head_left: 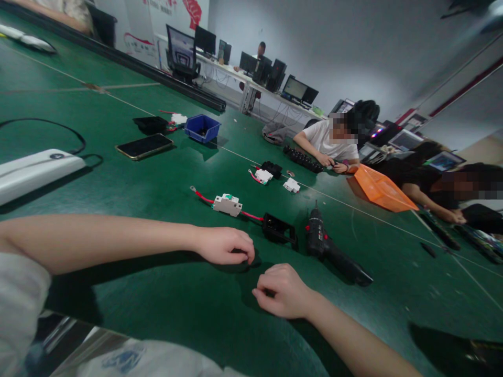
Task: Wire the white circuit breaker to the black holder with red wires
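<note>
My left hand [226,246] rests on the green table with its fingers loosely curled and nothing seen in them. Opposite it, my right hand [285,292] also lies curled on the tabletop, holding nothing visible; a small gap separates the two. Just beyond my left hand is a white circuit breaker [228,205] with a green switch. One red wire [202,197] ends in a ring terminal; another red wire [252,215] runs to an open black plastic housing [278,229]. A black cordless drill [320,238] lies beyond my right hand, its bit pointing away.
Farther off are a phone [144,146], a blue bin [202,129], a black tray [150,125] and two more breakers, one wired [263,176] and one loose [291,185]. A white device [39,173] stands left. Co-workers sit across, near an orange bin [379,188].
</note>
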Motion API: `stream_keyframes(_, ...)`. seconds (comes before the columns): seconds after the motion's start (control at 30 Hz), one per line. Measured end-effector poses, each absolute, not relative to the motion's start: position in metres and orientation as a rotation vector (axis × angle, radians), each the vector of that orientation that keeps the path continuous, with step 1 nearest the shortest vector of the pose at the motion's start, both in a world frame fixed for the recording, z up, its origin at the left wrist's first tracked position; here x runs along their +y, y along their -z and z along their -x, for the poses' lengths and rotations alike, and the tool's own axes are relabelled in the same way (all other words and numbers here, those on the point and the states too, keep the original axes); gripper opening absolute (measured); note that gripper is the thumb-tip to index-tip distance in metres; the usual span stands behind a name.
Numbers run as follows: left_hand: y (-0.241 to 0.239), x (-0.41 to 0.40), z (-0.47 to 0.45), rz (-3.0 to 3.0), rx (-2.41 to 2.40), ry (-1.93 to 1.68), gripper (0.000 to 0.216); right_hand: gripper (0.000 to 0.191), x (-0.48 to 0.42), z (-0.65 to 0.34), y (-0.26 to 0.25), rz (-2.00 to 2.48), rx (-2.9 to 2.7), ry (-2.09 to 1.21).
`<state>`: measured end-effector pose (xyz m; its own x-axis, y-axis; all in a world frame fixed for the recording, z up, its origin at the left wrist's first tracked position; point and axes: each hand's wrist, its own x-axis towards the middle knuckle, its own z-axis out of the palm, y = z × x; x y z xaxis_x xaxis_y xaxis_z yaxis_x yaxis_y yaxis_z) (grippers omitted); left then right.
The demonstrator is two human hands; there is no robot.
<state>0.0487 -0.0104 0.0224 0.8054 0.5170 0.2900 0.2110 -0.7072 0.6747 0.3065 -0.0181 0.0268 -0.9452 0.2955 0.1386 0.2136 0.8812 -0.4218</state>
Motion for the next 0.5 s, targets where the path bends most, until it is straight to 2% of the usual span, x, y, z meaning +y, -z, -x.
stream_keyframes(0.5,-0.0273,-0.0117,-0.0496,-2.320,0.554,-0.604,0.017,0.027,-0.0176,-0.3076,-0.0245,0.390,-2.846,-0.613)
